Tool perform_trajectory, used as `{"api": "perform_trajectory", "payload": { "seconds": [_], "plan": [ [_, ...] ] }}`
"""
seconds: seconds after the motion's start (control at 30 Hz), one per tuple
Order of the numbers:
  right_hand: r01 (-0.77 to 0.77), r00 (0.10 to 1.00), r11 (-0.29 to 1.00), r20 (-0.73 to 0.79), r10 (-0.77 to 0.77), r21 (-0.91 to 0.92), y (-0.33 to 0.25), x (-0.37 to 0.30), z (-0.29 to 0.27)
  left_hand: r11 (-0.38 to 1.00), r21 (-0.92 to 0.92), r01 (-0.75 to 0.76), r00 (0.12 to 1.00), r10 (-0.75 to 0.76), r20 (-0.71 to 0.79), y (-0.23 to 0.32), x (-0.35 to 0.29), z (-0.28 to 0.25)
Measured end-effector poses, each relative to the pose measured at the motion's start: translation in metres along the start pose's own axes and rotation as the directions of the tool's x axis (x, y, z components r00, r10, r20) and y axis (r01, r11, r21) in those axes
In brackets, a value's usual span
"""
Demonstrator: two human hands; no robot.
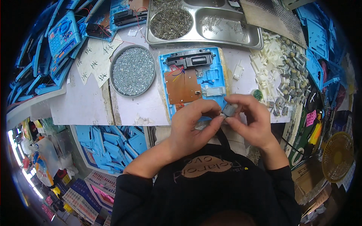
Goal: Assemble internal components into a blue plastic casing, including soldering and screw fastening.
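My right hand [250, 119] pinches a small grey block-shaped motor [228, 110] between thumb and fingertips. Against its left side my left hand [197, 122] closes thumb and forefinger on something too small to make out. Both hands are just over the near edge of a blue plastic housing [163, 66], which lies open on the table. Inside the housing are a brown circuit board [183, 87], a black mechanism [190, 59] along the far side, thin red and yellow wires, and a clear plastic piece [213, 91]. My fingers cover the housing's near right corner.
Left of the housing stands a round tray of small screws [132, 71]. A steel compartment tray [205, 41] with metal springs lies behind. White plastic parts [267, 56] and small motors [296, 75] are heaped at the right. Blue housings [62, 37] pile up at far left.
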State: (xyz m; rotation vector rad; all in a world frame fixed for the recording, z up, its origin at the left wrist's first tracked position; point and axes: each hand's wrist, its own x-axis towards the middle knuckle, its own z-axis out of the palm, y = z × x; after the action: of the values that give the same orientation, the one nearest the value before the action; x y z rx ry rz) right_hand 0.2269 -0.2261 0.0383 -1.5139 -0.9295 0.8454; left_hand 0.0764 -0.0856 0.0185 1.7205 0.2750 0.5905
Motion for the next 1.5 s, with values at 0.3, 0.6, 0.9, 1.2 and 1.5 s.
{"api": "perform_trajectory", "payload": {
  "seconds": [0.3, 0.6, 0.9, 1.2, 1.5],
  "plan": [
    [-0.048, 0.993, 0.981, 0.098, 0.067, -0.19, -0.015, 0.013, -0.014, 0.884, 0.302, -0.357, 0.934, 0.343, 0.1, -0.004, 0.008, -0.016],
    [0.471, 0.882, 0.833, 0.123, -0.456, -0.291, -0.006, 0.021, -0.005, 0.973, 0.189, -0.135, 0.99, 0.125, 0.061, 0.001, 0.005, -0.019],
    [0.51, 0.859, 0.782, 0.171, -0.482, -0.357, -0.014, 0.02, -0.005, 0.954, 0.232, -0.189, 0.982, 0.19, 0.021, -0.001, 0.001, -0.02],
    [0.5, 0.866, 0.767, 0.199, -0.459, -0.403, -0.01, 0.02, -0.007, 0.946, 0.254, -0.2, 0.977, 0.213, -0.024, -0.006, -0.003, -0.022],
    [0.286, 0.931, 0.772, -0.024, -0.363, -0.567, 0.006, 0.039, -0.037, 0.803, 0.572, -0.169, 0.985, 0.123, 0.118, -0.006, 0.02, -0.03]
  ]
}}
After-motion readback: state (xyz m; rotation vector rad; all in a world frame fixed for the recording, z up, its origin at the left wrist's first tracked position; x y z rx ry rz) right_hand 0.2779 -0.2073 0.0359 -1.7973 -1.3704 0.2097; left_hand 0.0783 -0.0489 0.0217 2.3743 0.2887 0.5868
